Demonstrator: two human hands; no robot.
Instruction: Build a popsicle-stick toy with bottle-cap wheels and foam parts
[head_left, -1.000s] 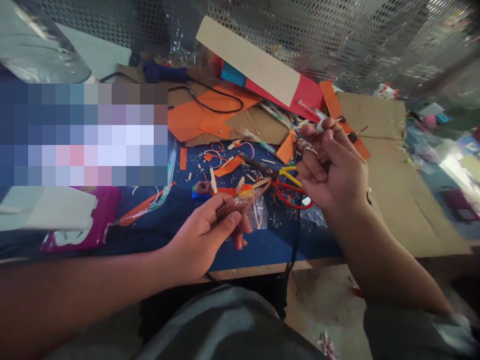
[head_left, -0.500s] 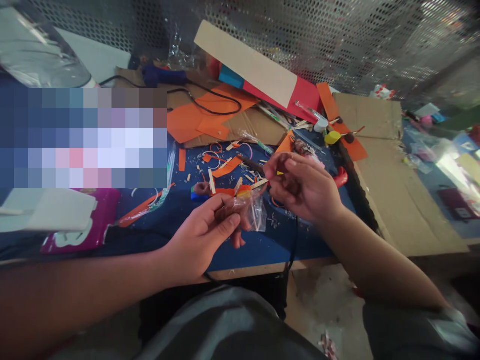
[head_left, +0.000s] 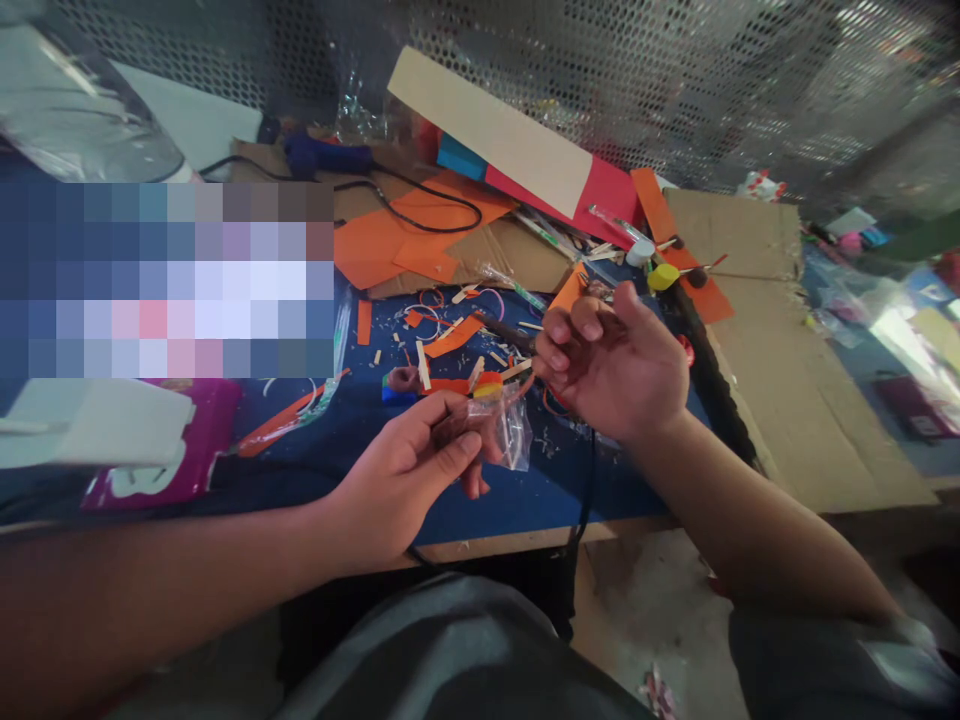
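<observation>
My left hand (head_left: 409, 465) pinches a small clear plastic bag (head_left: 512, 432) between thumb and fingers, low over the blue table (head_left: 540, 500). A thin reddish-brown strip (head_left: 517, 392) sticks out of the bag toward the right. To the right of the bag, my right hand (head_left: 619, 370) is raised with its palm turned up, thumb apart and fingers loosely curled, nothing visible in it. Just beyond the bag lie an orange strip (head_left: 450, 385), a yellow piece (head_left: 487, 386) and pale wooden sticks (head_left: 424, 366).
Cardboard (head_left: 795, 370) covers the right side. Orange sheets (head_left: 431, 225), a black cable (head_left: 435, 228) and a blue tool (head_left: 326, 152) lie at the back. A white adapter (head_left: 127, 420) sits on a magenta power strip (head_left: 214, 430) at the left.
My right hand has turned its palm upward and its thumb has moved away from the fingers. My left hand has stayed nearly still with the bag, which has tilted slightly.
</observation>
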